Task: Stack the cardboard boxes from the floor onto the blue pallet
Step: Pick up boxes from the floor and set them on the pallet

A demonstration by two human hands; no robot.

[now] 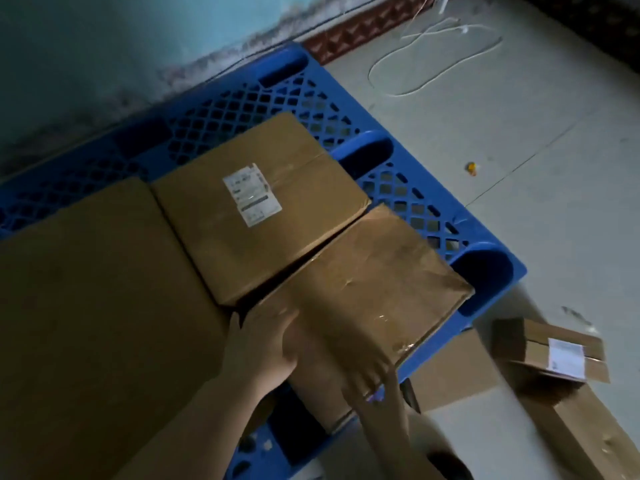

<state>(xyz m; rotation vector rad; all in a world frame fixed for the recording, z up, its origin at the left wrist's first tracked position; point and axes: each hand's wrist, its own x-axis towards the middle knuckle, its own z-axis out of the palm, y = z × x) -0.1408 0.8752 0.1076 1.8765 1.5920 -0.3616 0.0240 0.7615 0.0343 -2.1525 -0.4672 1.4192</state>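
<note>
A blue lattice pallet [408, 199] lies on the floor against the wall. On it sit a large plain box [90, 306] at the left and a box with a white label [256, 206] beside it. A third, taped box [374, 282] rests tilted at the pallet's near right edge, partly overhanging. My left hand [263, 344] grips that box's near left corner. My right hand [370, 379] presses flat on its near side, fingers spread and blurred.
On the floor at the right lie a small labelled box [554, 348], a long narrow box [585, 427] and a flat box [453, 372] by the pallet. A white cord [433, 53] loops on the far floor. A small yellow object [471, 168] lies nearby.
</note>
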